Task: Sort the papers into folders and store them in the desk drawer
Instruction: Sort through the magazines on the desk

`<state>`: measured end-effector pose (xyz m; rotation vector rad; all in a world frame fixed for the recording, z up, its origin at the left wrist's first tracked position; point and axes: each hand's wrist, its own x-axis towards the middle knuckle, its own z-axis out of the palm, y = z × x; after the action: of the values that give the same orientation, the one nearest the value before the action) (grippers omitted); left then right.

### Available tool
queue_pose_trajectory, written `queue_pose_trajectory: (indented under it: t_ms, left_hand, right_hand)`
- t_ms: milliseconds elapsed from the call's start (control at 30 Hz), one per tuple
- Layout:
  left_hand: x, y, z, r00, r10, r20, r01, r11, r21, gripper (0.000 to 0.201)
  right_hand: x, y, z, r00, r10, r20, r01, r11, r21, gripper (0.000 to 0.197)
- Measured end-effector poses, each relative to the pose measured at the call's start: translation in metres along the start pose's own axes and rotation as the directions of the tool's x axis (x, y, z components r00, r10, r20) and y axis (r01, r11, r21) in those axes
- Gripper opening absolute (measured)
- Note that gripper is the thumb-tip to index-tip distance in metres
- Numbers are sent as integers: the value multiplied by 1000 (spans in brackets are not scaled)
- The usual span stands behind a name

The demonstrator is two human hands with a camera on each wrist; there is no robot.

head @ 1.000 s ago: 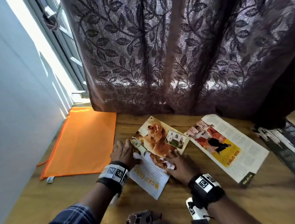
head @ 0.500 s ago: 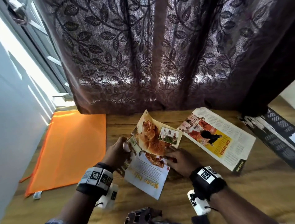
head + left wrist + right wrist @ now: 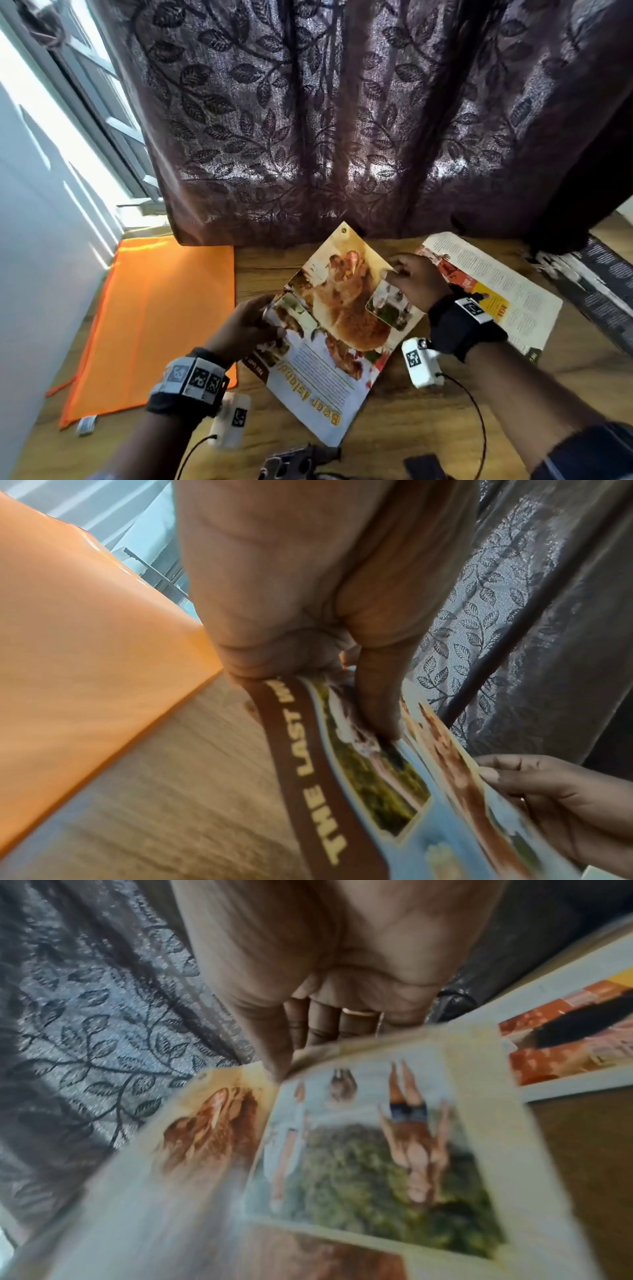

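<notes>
Glossy magazine pages (image 3: 339, 322) with a brown bear picture are lifted off the wooden desk (image 3: 411, 428), held between both hands. My left hand (image 3: 253, 322) pinches their left edge, thumb on top (image 3: 377, 710), above a page with a brown "THE LAST" band (image 3: 308, 750). My right hand (image 3: 411, 281) grips the right edge, thumb on the page and fingers curled behind it (image 3: 329, 1026). An orange folder (image 3: 154, 322) lies flat at the left of the desk. A second printed sheet (image 3: 496, 291) lies at the right.
A dark leaf-patterned curtain (image 3: 342, 120) hangs along the back of the desk. A white wall (image 3: 41, 257) runs close along the left. A dark black-and-white printed paper (image 3: 599, 284) lies at the far right. A dark object (image 3: 298, 462) sits at the near edge.
The pages lay on the desk under both hands; now they are raised and tilted. My right hand has moved up to the right edge. My left hand has taken the left edge.
</notes>
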<state>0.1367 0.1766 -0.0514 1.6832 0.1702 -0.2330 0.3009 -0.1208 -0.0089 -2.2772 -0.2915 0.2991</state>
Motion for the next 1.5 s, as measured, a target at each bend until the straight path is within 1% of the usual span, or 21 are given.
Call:
queue_pose_trajectory:
  t_ms: [100,167,233,300,367,400,500,533,600,700,733,800,967,1067,1133,1200,1233,1300,1333,1400,1500]
  left_hand:
    - [3,-2,-5,999,53,0,-52,995,84,51]
    - [3,-4,-7,993,73,-97,-68,996,53,48]
    - [5,-7,-6,964,32,-263,-52,996,-71,43]
    - [7,-4,-1,935,-88,-343,-3,967,-256,45]
    - [9,-4,7,937,-199,-287,78,920,-384,46]
    - [9,-3,13,945,-226,-236,124,917,-379,45]
    - [8,-2,30,977,-178,-121,148,963,-225,37]
    - [9,-2,33,983,-151,-103,132,976,-173,40]
    - [12,-1,35,990,-99,-95,91,991,-94,44]
    - [20,9,31,999,-28,-46,31,998,55,48]
    - [24,12,27,1000,-19,-16,20,992,126,47]
    - [34,18,17,1000,-11,23,4,959,283,44]
    - [52,46,5,998,58,16,-58,861,505,45]
    - [59,50,-2,983,137,-122,-42,813,581,51]
    - [61,43,-7,965,148,-214,-30,879,475,53]
    - [59,39,-6,946,43,-321,16,984,179,45]
    - [55,40,-3,936,-27,-352,31,1000,6,42]
    - [48,40,4,925,-166,-343,63,954,-292,38]
    - [45,39,7,924,-211,-320,79,922,-378,35]
    - [39,36,14,925,-273,-266,128,880,-458,27]
    - [30,29,26,930,-317,-187,207,871,-446,30]
  right_hand:
    - [-3,9,-7,999,39,22,-41,996,84,6]
    - [-13,22,-14,997,75,-10,-72,981,181,6]
    - [-24,39,-20,990,130,-49,-113,961,252,10]
    - [-39,52,-23,974,211,-86,-173,930,323,9]
    - [-54,63,-19,951,288,-108,-215,874,437,11]
    - [-62,67,-16,937,334,-102,-235,821,521,13]
    - [-82,73,-7,893,451,5,-316,619,718,18]
    - [-87,79,-4,888,459,17,-332,616,714,20]
    - [-93,89,-2,895,445,-23,-320,678,662,21]
    - [-93,94,-10,883,464,-72,-305,683,664,54]
    - [-91,94,-15,870,485,-88,-284,640,714,53]
    - [-87,91,-23,860,499,-105,-248,589,769,34]
    - [-79,75,-25,934,332,-135,-208,810,549,23]
    - [-76,71,-17,953,290,-86,-232,883,408,24]
    - [-77,76,-11,959,279,-54,-241,899,367,23]
    - [-77,85,-6,952,303,-36,-271,896,352,24]
    - [-78,88,-4,952,305,-29,-276,895,351,24]
    - [-82,93,2,949,316,-20,-288,887,362,25]
    - [-85,95,4,944,330,-19,-299,877,376,24]
    - [-91,97,10,936,351,-29,-306,851,426,21]
    - [-99,100,19,922,386,-27,-326,813,483,20]
